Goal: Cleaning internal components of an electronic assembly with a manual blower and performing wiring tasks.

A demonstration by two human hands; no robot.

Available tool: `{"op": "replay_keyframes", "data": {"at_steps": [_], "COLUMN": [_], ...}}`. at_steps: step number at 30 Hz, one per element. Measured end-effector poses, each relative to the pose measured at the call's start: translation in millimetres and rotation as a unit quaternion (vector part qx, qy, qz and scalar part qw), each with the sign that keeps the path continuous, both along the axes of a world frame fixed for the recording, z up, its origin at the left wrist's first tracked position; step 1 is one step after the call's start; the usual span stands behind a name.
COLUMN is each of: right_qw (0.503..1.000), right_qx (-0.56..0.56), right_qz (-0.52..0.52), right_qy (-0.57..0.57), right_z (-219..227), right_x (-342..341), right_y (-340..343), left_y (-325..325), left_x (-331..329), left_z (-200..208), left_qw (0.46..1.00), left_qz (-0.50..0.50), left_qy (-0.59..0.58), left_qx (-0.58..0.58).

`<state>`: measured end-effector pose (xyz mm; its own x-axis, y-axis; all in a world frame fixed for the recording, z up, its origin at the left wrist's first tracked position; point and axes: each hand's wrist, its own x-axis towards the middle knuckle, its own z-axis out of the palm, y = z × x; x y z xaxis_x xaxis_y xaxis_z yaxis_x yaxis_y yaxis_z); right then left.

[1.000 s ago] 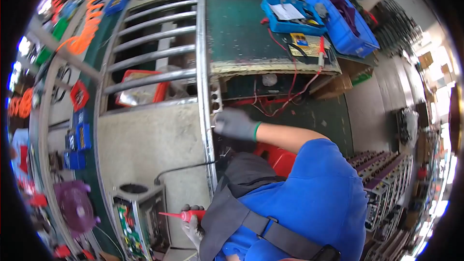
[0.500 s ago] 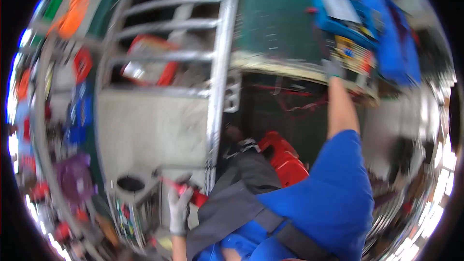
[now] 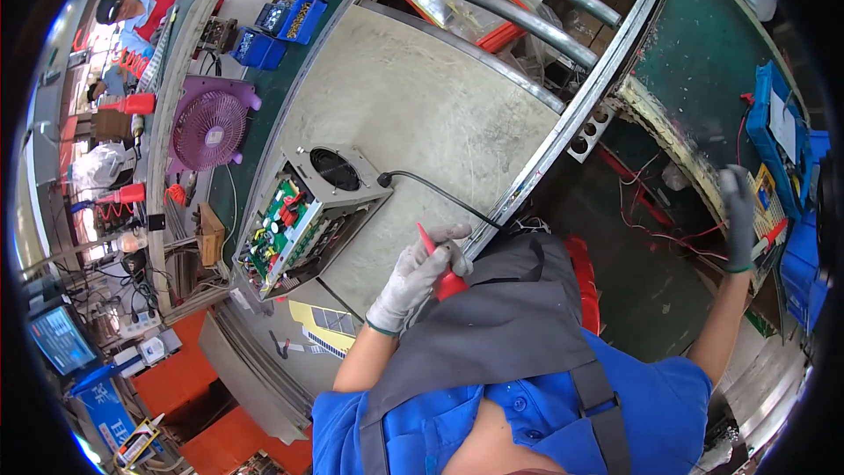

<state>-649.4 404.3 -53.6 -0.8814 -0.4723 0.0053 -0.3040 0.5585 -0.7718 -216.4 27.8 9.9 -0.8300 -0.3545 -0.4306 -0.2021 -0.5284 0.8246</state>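
My left hand (image 3: 411, 283), in a pale work glove, is closed around a red tool (image 3: 451, 285) with a narrow pointed tip; its exact kind is hard to make out. Ahead and to the left stands a metal-cased electronic unit (image 3: 356, 196) with a round black fan and a bare green circuit board. A black cable (image 3: 444, 193) runs from its casing toward the bench's metal rail. Out at the far right, my gloved right hand (image 3: 737, 215) has its fingers stretched out with nothing seen in them, beside a yellowish pegboard-like holder (image 3: 767, 202).
A purple fan (image 3: 211, 129) and small blue parts bins (image 3: 290, 18) line the left side. Metal rollers (image 3: 501, 13) cross the far side, over a red tray (image 3: 505, 33). A blue toolbox (image 3: 778, 136) sits right; a red stool (image 3: 583, 281) is by my legs.
My view has turned left, bringing the electronic unit nearer the middle. My right hand has come back from the bench at the right. The red tool is still in my left hand.
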Motion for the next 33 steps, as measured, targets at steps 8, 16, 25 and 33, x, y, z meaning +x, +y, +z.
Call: {"op": "replay_keyframes", "data": {"at_steps": [8,16,25,33], "right_qw": [0.726,0.734,0.716,0.696], "right_qx": [-0.131,0.061,-0.016,0.001], "right_qz": [0.268,0.612,0.693,0.717], "right_qy": [-0.62,-0.288,-0.084,0.02], "right_z": [-2.6,32.5,107.0,120.4], "right_x": [257.2,354.7,378.6,368.8], "right_y": [-177.4,-279.6,-325.7,-334.6], "left_y": [-12.5,4.7,2.4,-0.2], "left_x": [99.1,192.4,226.7,215.7], "left_z": [-0.4,7.4,0.5,0.3], "left_qw": [0.997,0.978,0.974,0.968], "left_qz": [0.048,0.203,0.207,0.221], "left_qy": [0.062,0.049,0.071,0.062], "left_qx": [0.015,-0.021,-0.066,-0.107]}}
